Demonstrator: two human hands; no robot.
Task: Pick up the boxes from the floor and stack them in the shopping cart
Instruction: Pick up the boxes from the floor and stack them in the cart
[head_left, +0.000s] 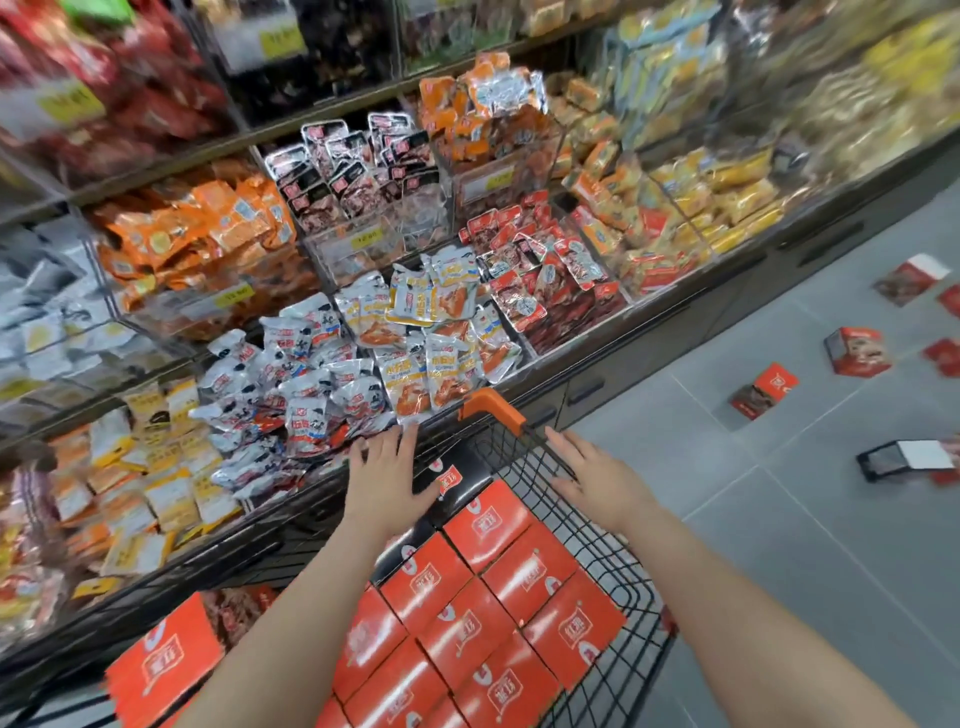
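Observation:
Below me stands a black wire shopping cart (613, 587) with an orange corner piece (493, 410). Several red boxes (488, 603) lie stacked flat inside it. My left hand (384, 478) hovers over the cart's far left end, fingers spread and straight, holding nothing. My right hand (597, 478) is over the cart's far right rim, also spread and empty. More red boxes lie on the grey floor to the right: one small box (763, 392), one larger box (857, 351), and a dark box with a white panel (906, 460).
Shelves of snack packets (395, 322) run along the left and far side, close against the cart. Grey tiled floor (779, 519) spreads to the right. Further boxes (909, 280) lie near the right edge of view. The picture is blurred at its edges.

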